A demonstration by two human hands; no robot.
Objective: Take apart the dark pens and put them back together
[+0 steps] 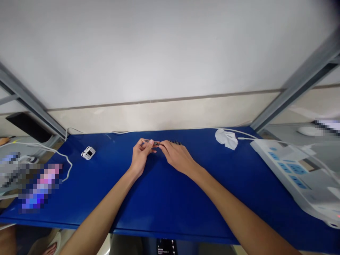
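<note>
Over the back middle of the blue table, my two hands meet at a thin, dark, narrow object, too small to name. My left hand pinches its left part between thumb and fingers. The fingertips of my right hand close on its right end, covering part of it. Just behind the right hand, a row of small dark pieces lies on the table, partly hidden by the knuckles.
A small white device with a dark screen sits at the left. To the right are a crumpled white tissue and a large white power strip. White cables run along the sides. A phone shows below the front edge.
</note>
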